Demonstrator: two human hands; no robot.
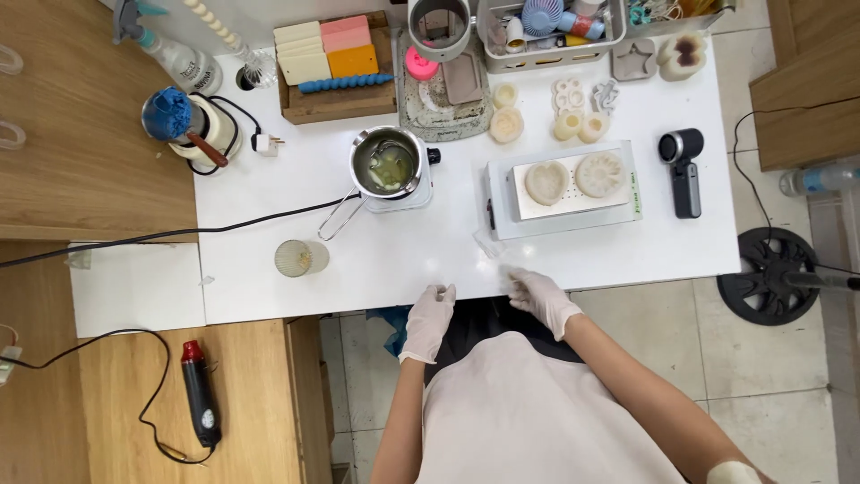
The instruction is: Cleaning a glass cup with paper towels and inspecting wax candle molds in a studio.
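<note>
Table edge [376, 291] under both gloved hands [430, 318], empty.

1. Bright, even light from above; soft, short shadows under the metal pot [387, 163] and ribbed glass [300, 258].
2. Mild glare on the white table [573, 255], washing out its near edge.
3. Slight motion blur at the right hand [542, 298].
4. Wide-angle bending at frame edges; sharp centre.

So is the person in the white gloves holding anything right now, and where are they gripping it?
Nothing clearly held. The left hand and right hand rest at the white table's near edge; too small to tell.
</note>
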